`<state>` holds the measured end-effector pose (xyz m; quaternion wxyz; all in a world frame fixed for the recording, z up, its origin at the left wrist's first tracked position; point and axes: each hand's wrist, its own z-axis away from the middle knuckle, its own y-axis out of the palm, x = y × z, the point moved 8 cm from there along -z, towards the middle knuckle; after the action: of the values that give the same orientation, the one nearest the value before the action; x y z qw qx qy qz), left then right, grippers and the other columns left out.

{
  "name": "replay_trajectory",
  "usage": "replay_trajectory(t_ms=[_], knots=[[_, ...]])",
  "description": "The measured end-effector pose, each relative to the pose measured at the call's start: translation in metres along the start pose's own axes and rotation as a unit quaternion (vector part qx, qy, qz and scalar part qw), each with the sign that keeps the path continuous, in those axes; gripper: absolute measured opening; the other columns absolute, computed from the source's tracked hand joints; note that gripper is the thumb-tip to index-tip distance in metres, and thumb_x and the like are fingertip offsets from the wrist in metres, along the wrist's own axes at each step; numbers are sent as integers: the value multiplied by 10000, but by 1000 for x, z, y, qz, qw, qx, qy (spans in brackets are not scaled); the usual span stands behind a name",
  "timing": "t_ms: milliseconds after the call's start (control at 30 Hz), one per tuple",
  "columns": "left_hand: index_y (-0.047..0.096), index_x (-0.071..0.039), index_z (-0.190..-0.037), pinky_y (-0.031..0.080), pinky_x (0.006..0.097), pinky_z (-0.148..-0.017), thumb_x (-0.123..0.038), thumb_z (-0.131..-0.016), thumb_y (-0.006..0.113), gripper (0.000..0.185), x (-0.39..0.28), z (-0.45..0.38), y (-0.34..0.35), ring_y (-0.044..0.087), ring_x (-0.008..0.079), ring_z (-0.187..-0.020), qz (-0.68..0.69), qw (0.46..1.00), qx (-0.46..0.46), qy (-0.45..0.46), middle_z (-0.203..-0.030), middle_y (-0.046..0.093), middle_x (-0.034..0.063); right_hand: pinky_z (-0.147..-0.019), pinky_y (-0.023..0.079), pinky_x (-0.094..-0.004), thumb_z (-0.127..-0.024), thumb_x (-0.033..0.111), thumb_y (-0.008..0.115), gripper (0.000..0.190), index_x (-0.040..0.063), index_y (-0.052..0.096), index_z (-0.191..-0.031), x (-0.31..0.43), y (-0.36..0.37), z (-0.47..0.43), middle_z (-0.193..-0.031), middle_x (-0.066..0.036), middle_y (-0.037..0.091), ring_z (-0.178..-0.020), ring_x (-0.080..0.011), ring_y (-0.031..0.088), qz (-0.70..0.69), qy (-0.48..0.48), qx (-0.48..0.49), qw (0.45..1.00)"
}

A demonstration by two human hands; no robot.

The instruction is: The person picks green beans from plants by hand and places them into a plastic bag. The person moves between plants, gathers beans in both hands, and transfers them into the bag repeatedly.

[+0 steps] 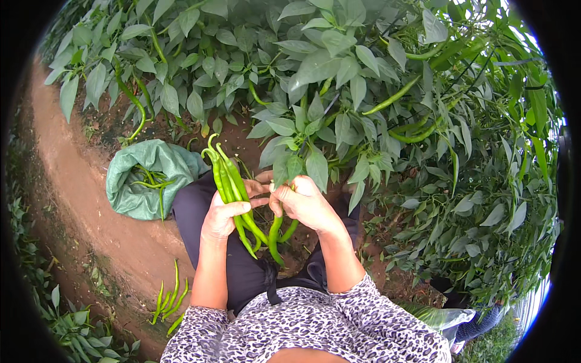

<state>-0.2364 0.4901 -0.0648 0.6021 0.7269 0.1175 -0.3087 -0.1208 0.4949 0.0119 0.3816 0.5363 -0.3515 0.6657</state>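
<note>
My left hand [229, 211] is closed around a bunch of long green chili peppers [226, 179], its thumb across them and its other fingers reaching towards my right hand. My right hand [297, 199] grips more long green peppers [274, 238] by their upper ends, and they hang down below the fingers. The fingertips of both hands are close together under the leaves of a pepper plant [316, 165]; whether they touch is hard to tell. To the left stands an open green woven sack [125, 181] with several peppers [154, 181] inside, one hanging over its rim.
Several green peppers [174, 292] lie on the bare soil [131, 254] at lower left. Dense pepper plants [254, 41] with hanging peppers [395, 96] fill the top and right. A clear plastic bag [449, 317] is at lower right, beside a partly visible dark patterned item [481, 323].
</note>
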Motion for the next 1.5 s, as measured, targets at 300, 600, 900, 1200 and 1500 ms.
replay_trajectory(t_ms=[300,600,900,1200,1500], knots=[[344,-2,-1332,425,318,-945,-82,-605,809,867,27,39,45,518,192,-1106,-60,993,-94,26,-1194,508,65,-686,498,-349,-805,128,644,271,9,569,-1036,57,22,-3,-834,-139,637,-745,-246,639,135,-226,-246,933],[469,-23,-1091,501,301,-661,26,-603,713,547,54,36,114,588,172,-730,-202,959,151,-129,-827,598,90,-794,460,-304,-814,-39,506,225,-25,564,-1031,-48,-147,46,-1014,-106,615,-889,-170,571,-154,-198,-478,842],[403,-45,-1213,511,268,-610,13,-632,685,649,49,-84,88,588,144,-694,-197,980,-7,-23,-1106,580,138,-702,421,-295,-884,200,528,220,-2,614,-890,-10,-199,-57,-781,-71,636,-739,-158,545,31,-185,-351,917],[430,35,-1135,507,284,-578,-17,-664,621,511,-2,-105,53,581,177,-623,-146,989,-8,5,-1092,592,243,-406,233,-181,-827,178,670,169,33,613,-893,95,-183,24,-672,-32,614,-438,-14,333,-9,-190,-122,974],[490,13,-1161,507,334,-828,-20,-682,636,502,55,-53,87,614,208,-900,-55,992,102,-56,-1026,596,95,-404,376,-207,-845,92,650,145,28,522,-823,9,-96,13,-666,-69,608,-451,-69,489,-149,-106,-184,966]])
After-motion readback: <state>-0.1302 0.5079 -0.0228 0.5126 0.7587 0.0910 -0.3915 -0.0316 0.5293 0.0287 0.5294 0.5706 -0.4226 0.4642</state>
